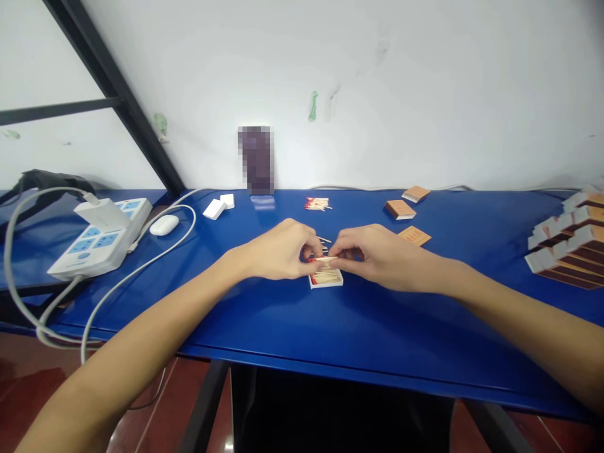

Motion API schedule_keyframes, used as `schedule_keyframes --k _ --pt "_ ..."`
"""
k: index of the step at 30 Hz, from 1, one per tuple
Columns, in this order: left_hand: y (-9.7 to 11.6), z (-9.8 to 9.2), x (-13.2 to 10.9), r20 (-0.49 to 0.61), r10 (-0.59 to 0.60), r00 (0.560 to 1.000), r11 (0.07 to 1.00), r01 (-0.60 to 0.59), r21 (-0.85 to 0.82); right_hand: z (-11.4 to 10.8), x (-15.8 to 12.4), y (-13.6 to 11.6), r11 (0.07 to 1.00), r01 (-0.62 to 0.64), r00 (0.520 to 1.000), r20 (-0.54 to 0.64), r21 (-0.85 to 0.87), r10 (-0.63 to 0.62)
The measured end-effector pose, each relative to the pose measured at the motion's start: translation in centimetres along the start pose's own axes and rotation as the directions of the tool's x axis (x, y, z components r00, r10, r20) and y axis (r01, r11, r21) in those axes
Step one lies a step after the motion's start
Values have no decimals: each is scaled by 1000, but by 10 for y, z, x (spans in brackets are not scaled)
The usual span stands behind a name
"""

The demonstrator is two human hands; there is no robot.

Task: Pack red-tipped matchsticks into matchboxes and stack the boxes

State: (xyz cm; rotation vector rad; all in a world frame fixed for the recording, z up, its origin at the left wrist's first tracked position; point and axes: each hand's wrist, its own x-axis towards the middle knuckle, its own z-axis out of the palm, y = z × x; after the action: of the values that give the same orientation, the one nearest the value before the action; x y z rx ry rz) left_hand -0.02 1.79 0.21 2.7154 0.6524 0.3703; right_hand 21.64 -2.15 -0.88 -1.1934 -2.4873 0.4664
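Note:
A white matchbox tray (pixel 326 285) full of red-tipped matches lies at the middle of the blue table. Over its far part, my left hand (pixel 290 250) pinches the red-headed end of some matches (pixel 324 259). My right hand (pixel 365 255) grips their plain ends from the other side, so the matches lie level between both hands. Exactly how many are held I cannot make out. Just behind my fingers, more loose matches (pixel 324 240) show in part. Farther back lies a small pile of matches (pixel 317 204).
Orange matchbox sleeves (pixel 399 209) lie right of centre, and stacked matchboxes (pixel 573 239) stand at the far right. Two white trays (pixel 215 209) sit back left. A power strip (pixel 101 239), white cable and earphone case (pixel 164 225) occupy the left. A blurred phone-like object (pixel 257 160) leans on the wall.

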Motion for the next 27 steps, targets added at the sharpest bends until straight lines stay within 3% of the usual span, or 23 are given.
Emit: schedule_keyframes --k 5,16,27 --pt "2 2 -2 102 -30 994 996 39 -85 5 -6 -1 1000 7 999 34 -10 -7" --pt "-5 -2 -4 157 -46 987 976 78 -203 5 -10 0 993 -72 996 -46 97 77" --pt "-8 -1 -3 144 -63 988 963 99 -251 16 -6 -9 999 39 986 -164 -21 -42"
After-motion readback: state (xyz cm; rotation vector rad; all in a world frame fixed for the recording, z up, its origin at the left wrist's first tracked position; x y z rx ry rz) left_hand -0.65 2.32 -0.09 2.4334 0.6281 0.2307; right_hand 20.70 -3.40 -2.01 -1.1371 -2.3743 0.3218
